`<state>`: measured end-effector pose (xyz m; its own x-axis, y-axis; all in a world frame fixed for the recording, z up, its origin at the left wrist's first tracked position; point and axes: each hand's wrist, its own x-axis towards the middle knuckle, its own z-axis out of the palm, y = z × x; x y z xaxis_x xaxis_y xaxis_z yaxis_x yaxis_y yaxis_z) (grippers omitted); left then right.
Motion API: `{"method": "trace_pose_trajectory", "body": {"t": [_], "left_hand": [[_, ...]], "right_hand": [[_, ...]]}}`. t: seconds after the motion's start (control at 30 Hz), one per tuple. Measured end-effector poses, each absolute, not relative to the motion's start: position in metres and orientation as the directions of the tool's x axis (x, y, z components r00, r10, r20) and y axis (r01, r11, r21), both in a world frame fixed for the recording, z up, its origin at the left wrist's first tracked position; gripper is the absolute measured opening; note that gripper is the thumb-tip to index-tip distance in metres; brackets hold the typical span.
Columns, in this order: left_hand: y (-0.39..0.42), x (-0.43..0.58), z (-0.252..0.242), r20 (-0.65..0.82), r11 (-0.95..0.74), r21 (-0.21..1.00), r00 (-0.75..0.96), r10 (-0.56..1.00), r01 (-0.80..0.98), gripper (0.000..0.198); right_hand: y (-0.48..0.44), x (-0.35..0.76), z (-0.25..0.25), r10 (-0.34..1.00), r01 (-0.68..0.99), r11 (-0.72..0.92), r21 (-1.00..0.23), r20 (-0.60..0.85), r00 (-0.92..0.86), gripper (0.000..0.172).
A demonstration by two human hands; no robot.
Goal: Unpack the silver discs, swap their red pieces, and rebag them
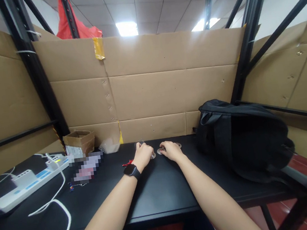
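Note:
My left hand (144, 154) rests at the far part of the black tabletop with its fingers curled down over a small round thing with a pale, shiny rim (153, 155). Most of that thing is under the hand, so its kind cannot be made out. Just to the right, my right hand (171, 150) bends its fingers over a similar round, pale-rimmed thing (159, 151). A curved shiny edge (179, 145) also shows at its right side. The hands are apart. A black watch (132, 171) and a red cord are on my left wrist.
A black backpack (244, 137) stands on the right of the table (161, 197). On the left lie a white power strip (32, 185), white cables, a small cardboard box (79, 141) and a clear plastic bag (109, 146). Cardboard panels (150, 92) wall the back and sides.

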<state>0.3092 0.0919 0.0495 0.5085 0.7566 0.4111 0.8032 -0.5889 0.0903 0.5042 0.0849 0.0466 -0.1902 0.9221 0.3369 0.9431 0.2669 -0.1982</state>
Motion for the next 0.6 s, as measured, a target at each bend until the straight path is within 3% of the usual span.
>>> {"method": "trace_pose_trajectory", "body": {"t": [0.27, 0.43, 0.5, 0.6], "left_hand": [[0.086, 0.314, 0.049, 0.324, -0.579, 0.125, 0.519, 0.791, 0.805, 0.02], [0.072, 0.309, 0.054, 0.469, -0.553, 0.062, 0.465, 0.751, 0.831, 0.023], [0.068, 0.305, 0.058, 0.521, -0.52, 0.109, 0.396, 0.756, 0.847, 0.025], [0.067, 0.3, 0.063, 0.514, -0.484, 0.296, 0.29, 0.807, 0.823, 0.026]], "right_hand": [[0.088, 0.503, 0.043, 0.929, 0.937, 0.266, -0.226, 0.319, -0.187, 0.013], [0.08, 0.508, 0.049, 0.932, 0.929, 0.256, -0.268, 0.324, -0.163, 0.011], [0.076, 0.512, 0.052, 0.919, 0.915, 0.265, -0.305, 0.366, -0.145, 0.011], [0.075, 0.516, 0.055, 0.88, 0.822, 0.34, -0.457, 0.464, -0.107, 0.01]]}}
